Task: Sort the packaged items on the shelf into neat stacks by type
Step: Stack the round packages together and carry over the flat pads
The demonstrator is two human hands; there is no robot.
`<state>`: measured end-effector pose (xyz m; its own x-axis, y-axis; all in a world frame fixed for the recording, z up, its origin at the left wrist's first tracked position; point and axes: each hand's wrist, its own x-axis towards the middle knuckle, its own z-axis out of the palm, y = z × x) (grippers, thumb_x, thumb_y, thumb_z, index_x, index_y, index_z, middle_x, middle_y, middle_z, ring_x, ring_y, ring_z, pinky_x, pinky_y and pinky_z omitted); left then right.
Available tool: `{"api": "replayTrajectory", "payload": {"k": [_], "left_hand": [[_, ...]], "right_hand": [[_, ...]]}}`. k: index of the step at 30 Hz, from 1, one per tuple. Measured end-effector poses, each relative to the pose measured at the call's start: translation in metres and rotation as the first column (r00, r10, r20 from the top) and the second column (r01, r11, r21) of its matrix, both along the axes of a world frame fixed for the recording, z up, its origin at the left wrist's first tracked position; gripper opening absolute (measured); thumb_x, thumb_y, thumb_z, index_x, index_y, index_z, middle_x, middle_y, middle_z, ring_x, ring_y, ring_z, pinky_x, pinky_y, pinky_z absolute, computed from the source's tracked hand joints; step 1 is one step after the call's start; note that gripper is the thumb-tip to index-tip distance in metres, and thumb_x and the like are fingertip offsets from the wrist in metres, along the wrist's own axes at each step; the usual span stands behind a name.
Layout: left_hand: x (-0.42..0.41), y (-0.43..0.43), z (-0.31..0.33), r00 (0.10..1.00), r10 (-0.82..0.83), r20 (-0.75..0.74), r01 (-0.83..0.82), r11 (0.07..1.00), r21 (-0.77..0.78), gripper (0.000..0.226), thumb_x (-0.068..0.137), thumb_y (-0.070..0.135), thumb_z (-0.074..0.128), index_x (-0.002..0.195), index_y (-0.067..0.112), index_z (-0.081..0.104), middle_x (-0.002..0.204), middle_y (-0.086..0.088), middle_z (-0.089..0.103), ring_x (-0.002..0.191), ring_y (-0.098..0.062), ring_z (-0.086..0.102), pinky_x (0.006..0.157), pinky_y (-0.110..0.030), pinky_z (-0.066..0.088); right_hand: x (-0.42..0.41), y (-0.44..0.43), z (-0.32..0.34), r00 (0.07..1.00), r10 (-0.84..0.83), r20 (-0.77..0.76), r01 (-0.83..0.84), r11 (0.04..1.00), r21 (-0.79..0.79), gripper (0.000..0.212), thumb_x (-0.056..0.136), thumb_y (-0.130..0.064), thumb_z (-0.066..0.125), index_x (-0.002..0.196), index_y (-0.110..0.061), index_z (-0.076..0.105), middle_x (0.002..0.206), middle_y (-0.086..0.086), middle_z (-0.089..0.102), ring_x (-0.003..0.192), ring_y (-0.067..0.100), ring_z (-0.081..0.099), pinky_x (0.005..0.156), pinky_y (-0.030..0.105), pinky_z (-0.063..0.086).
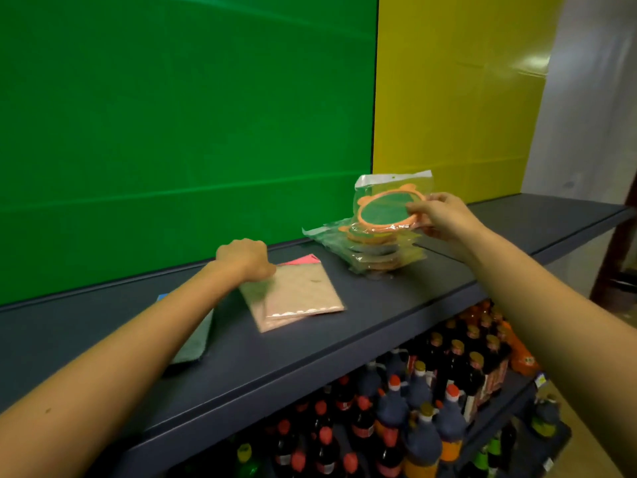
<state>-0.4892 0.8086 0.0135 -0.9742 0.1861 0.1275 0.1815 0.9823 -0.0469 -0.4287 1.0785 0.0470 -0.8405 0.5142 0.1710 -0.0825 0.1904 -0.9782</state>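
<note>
Backdrop: a green panel [186,132] to the left, a yellow panel [458,98] to the right, and a dark grey shelf [310,360] running beneath both. At far left a grey-green flat pack [193,346] lies partly under the left forearm. Next, the left hand [246,258] sits on the far-left corner of a pink square packet [296,298] lying on a red packet [305,260]. It is blurred, so whether that grip pinches or only presses cannot be told. Further right stands the stack of round packets [379,253]. The right hand [443,217] has its grip closed on the edge of the top round packet [386,208], held tilted above the stack, judged to be for squaring on top. Bottles [413,408] crowd the lower shelves — no obstruction.
</note>
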Motion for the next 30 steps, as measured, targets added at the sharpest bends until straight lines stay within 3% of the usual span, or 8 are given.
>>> {"api": "replayTrajectory", "payload": {"k": [3,6,14,18,20,23,26,30], "left_hand": [[-0.005,0.026,0.008,0.986,-0.019,-0.163,0.018,1.000,-0.005,0.044,0.091,0.038,0.048,0.124,0.009,0.048,0.127,-0.016,0.057,0.115,-0.035,0.055,0.088,-0.038,0.045],[-0.017,0.050,0.011,0.965,-0.046,-0.257,0.063,0.996,0.059,0.047,0.091,0.037,0.048,0.130,0.012,0.041,0.125,-0.015,0.059,0.115,-0.034,0.055,0.087,-0.040,0.045],[-0.042,0.094,0.005,0.945,0.054,-0.321,0.017,0.977,0.213,0.045,0.090,0.034,0.050,0.127,0.009,0.043,0.122,-0.012,0.060,0.114,-0.032,0.054,0.087,-0.042,0.045],[-0.049,0.103,0.003,0.942,0.112,-0.316,-0.035,0.970,0.240,0.046,0.090,0.035,0.051,0.127,0.009,0.042,0.121,-0.012,0.060,0.115,-0.032,0.053,0.088,-0.044,0.046],[-0.052,0.106,0.002,0.942,0.132,-0.309,-0.057,0.969,0.241,0.046,0.089,0.035,0.051,0.126,0.009,0.043,0.121,-0.011,0.060,0.115,-0.032,0.053,0.088,-0.043,0.045],[-0.055,0.111,0.001,0.942,0.153,-0.299,-0.083,0.969,0.234,0.045,0.090,0.035,0.050,0.126,0.009,0.045,0.121,-0.011,0.060,0.114,-0.032,0.053,0.088,-0.042,0.045],[-0.056,0.113,0.000,0.937,0.174,-0.302,-0.106,0.968,0.228,0.044,0.089,0.035,0.050,0.125,0.010,0.046,0.121,-0.011,0.061,0.114,-0.032,0.054,0.088,-0.041,0.045],[-0.054,0.113,-0.004,0.931,0.199,-0.305,-0.132,0.965,0.227,0.042,0.089,0.035,0.051,0.122,0.008,0.048,0.120,-0.011,0.062,0.111,-0.032,0.056,0.086,-0.041,0.047]], "right_hand": [[-0.029,0.011,-0.001,0.997,0.074,0.023,-0.074,0.997,0.017,0.021,0.085,-0.006,0.063,0.084,-0.015,0.044,0.067,0.006,0.051,0.027,0.001,0.049,0.029,0.010,0.034],[-0.058,0.021,-0.005,0.987,0.146,0.066,-0.151,0.985,0.081,0.022,0.086,-0.007,0.061,0.079,-0.015,0.042,0.064,0.005,0.050,0.048,0.010,0.048,0.032,0.013,0.034],[-0.107,0.046,-0.028,0.964,0.226,0.142,-0.251,0.949,0.193,0.025,0.078,-0.018,0.068,0.064,-0.018,0.047,0.085,0.010,0.066,0.096,0.029,0.062,0.093,0.042,0.049],[-0.114,0.057,-0.033,0.965,0.153,0.215,-0.229,0.891,0.392,0.025,0.069,-0.034,0.068,0.064,-0.019,0.049,0.111,0.014,0.066,0.110,0.034,0.057,0.096,0.049,0.046],[-0.118,0.060,-0.034,0.954,0.146,0.262,-0.258,0.847,0.466,0.025,0.073,-0.038,0.066,0.082,-0.016,0.059,0.120,0.013,0.060,0.117,0.033,0.052,0.098,0.048,0.045],[-0.127,0.066,-0.033,0.950,0.134,0.281,-0.269,0.809,0.522,0.068,0.076,-0.047,0.063,0.129,-0.007,0.048,0.136,0.013,0.049,0.125,0.033,0.045,0.102,0.048,0.042],[-0.132,0.070,-0.033,0.947,0.141,0.289,-0.289,0.767,0.573,0.080,0.080,-0.045,0.063,0.142,-0.005,0.033,0.145,0.014,0.040,0.132,0.033,0.038,0.106,0.048,0.038],[-0.135,0.073,-0.030,0.938,0.174,0.299,-0.329,0.715,0.617,0.078,0.079,-0.045,0.063,0.141,-0.007,0.034,0.145,0.014,0.040,0.132,0.033,0.039,0.107,0.048,0.037]]}}
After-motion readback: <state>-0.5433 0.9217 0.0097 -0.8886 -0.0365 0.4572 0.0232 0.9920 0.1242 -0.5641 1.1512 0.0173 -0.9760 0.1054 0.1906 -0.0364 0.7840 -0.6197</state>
